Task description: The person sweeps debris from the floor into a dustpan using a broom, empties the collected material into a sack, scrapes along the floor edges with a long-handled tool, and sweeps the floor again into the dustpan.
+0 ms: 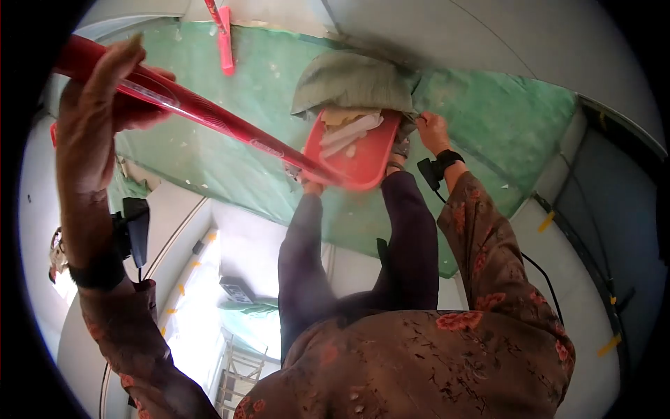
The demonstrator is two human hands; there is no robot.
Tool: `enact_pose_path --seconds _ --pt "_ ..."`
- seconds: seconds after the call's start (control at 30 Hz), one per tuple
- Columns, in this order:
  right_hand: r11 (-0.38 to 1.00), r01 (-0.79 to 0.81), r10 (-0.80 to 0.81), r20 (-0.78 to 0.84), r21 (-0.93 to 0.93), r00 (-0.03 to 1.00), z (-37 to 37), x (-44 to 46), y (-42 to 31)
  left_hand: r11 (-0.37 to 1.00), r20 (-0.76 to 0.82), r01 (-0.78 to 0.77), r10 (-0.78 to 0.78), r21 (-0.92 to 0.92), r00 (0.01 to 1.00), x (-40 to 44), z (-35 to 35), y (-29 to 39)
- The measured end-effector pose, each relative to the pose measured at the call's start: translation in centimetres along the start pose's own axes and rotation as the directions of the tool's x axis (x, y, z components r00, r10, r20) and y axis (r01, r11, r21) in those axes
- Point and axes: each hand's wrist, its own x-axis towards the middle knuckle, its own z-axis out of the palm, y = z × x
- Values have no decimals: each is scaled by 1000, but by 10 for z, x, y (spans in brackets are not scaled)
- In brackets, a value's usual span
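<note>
My left hand (94, 119) is closed around the red handle of a long-handled dustpan, raised at the left of the view. The handle slants down to the pinkish-red pan (359, 164), which is tilted toward a grey-green sack (352, 80). Scraps of tan board (340, 117) and white strips (352, 134) lie in the pan, its far end at the sack's mouth. My right hand (434, 133) pinches the sack's edge at its right side. The inside of the sack is hidden.
A red broom (225, 49) rests on the green floor sheet (488, 126) at the far left. Pale walls stand around, with a dark panel (621, 195) at the right. My feet are beside the pan. Small debris dots the sheet.
</note>
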Motion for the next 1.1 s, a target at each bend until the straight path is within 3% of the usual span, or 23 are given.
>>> enact_pose_path --seconds 0.03,0.17,0.23,0.27,0.3,0.33,0.37,0.4,0.43,0.47,0.53,0.57,0.63,0.67,0.77,0.83,0.87,0.93,1.03,1.1 --pt "999 -5 6 -27 32 1000 0 1 3 996 15 94 -94 12 995 2 3 -5" --pt "986 -159 158 17 44 987 -2 9 11 999 33 53 -52 -13 998 -5 4 -5" --pt "914 -284 273 81 291 959 -17 15 -3 997 34 -81 81 -13 996 -22 -7 -6" --pt "913 -283 271 82 292 959 -14 18 4 989 36 -147 148 -13 988 -28 -11 -7" --pt "953 -229 225 40 198 973 -10 21 17 1000 36 29 -29 3 999 -28 -12 -11" --pt "980 -173 174 3 99 985 -3 22 28 999 36 32 -32 4 999 -35 -12 -9" --pt "980 -172 173 2 99 985 -9 21 20 994 50 -107 105 37 993 -45 -14 -8" --pt "933 -258 268 -6 252 963 -27 30 11 968 69 -245 240 63 968 -46 -11 -7" --pt "855 -326 354 4 404 935 -38 33 5 995 35 -54 51 89 998 -53 -16 7" --pt "855 -327 354 8 403 935 -38 30 9 995 -5 -46 47 84 999 -61 -20 7" --pt "964 -255 255 17 72 967 -34 33 25 999 30 -14 13 48 999 -68 -22 1" --pt "964 -255 254 16 70 967 -37 37 21 999 30 -15 14 46 999 -72 -25 -3" --pt "917 -304 307 29 258 951 -49 47 5 975 26 -120 117 186 993 -84 -32 -6" --pt "918 -301 304 28 258 952 -40 53 19 993 -21 33 -31 111 999 -91 -33 3" --pt "970 -222 231 -85 100 969 -23 61 62 999 -34 4 -2 54 999 -111 -30 4" --pt "881 -354 325 143 315 935 -44 65 35 999 16 22 -21 -45 1000 -115 -18 4" --pt "880 -355 324 149 314 934 -51 69 22 998 10 22 -22 -60 1000 -117 -13 3" --pt "705 -427 466 84 567 881 -64 73 4 997 30 14 -12 -72 999 -121 -10 -1" --pt "732 -511 489 173 451 855 -57 61 2 995 26 32 -30 -93 999 -124 -10 -5" --pt "674 -506 496 177 538 850 -53 56 1 994 19 64 -62 -89 998 -128 -17 -11"
